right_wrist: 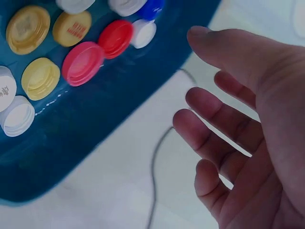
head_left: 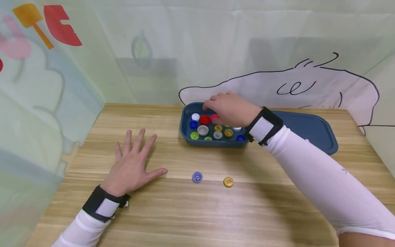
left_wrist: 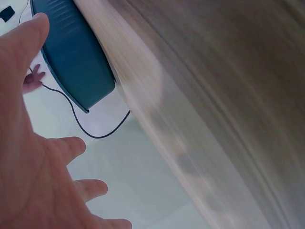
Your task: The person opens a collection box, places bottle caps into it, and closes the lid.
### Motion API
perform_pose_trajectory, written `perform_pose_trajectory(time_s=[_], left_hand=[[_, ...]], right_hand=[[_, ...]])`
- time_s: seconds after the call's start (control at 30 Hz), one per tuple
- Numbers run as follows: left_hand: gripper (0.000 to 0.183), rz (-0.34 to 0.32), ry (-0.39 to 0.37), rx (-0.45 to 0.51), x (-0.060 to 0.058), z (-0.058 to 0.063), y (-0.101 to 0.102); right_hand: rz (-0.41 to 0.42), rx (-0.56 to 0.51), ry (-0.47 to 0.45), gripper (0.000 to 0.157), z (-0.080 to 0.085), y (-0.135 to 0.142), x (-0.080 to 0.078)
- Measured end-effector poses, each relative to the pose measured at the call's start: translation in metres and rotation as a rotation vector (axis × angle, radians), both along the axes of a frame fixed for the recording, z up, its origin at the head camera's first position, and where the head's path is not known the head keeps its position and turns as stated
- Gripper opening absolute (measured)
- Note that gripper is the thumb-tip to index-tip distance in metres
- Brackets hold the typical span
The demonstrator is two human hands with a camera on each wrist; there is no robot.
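Observation:
My right hand hovers over a dark blue tray, its fingers loosely bent and nothing between them. Inside the tray lie many bottle caps in several colours, among them a red cap, a grey cap and a pink cap; part of them is hidden under the hand. Over the table's left side, my left hand spreads its fingers and holds nothing. Between the hands and nearer the front, a purple cap and a yellow cap lie apart on the wood.
A second flat blue tray or lid lies to the right, partly behind the right wrist. The wooden table ends at the back against a pale printed cloth, which also hangs along the left side.

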State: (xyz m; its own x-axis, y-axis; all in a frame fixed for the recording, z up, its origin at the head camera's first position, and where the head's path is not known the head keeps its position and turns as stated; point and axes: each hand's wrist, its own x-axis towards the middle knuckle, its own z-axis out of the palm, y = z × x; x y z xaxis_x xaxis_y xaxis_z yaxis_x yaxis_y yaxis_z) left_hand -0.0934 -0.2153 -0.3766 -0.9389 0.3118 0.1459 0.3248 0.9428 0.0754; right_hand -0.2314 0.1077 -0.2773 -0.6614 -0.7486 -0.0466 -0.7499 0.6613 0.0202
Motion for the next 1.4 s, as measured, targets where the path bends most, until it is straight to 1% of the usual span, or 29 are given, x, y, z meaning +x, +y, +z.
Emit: perform_pose_trajectory(time_s=[0.13,0.23,0.33,0.47,0.63,0.7,0.8,0.87,0.97,1.13,1.4], left_hand=[[0.107,0.004,0.001,-0.010,-0.001,0.001,0.000],[0.108,0.005,0.001,-0.011,-0.001,0.001,0.000],[0.107,0.003,0.002,-0.009,-0.002,0.002,0.000],[0.107,0.004,0.003,-0.012,-0.003,0.003,0.001],[0.108,0.006,0.000,-0.010,-0.004,0.005,0.002],[0.108,0.004,0.002,-0.005,-0.004,0.005,0.002],[0.108,0.001,0.006,0.000,-0.004,0.004,0.002],[0.108,-0.001,0.008,0.001,-0.004,0.004,0.002],[0.107,-0.002,0.011,0.000,-0.004,0.003,0.003],[0.107,-0.004,0.008,-0.002,-0.003,0.003,0.005],[0.107,-0.003,0.004,-0.011,-0.001,0.000,0.005]], right_hand=[[0.071,-0.017,0.054,0.053,0.006,0.009,0.027],[0.138,-0.038,0.059,0.053,0.007,0.015,0.048],[0.191,-0.059,0.026,0.051,0.004,0.022,0.067],[0.229,-0.069,-0.043,0.048,-0.008,0.030,0.089],[0.229,-0.050,-0.127,0.049,-0.028,0.038,0.110],[0.229,-0.026,-0.135,0.047,-0.037,0.040,0.116],[0.241,0.006,-0.124,0.041,-0.050,0.043,0.123],[0.250,0.015,-0.117,0.037,-0.057,0.044,0.126],[0.252,0.009,-0.132,0.031,-0.065,0.046,0.129],[0.254,0.003,-0.161,0.026,-0.072,0.048,0.133],[0.258,0.019,-0.159,0.027,-0.078,0.047,0.136]])
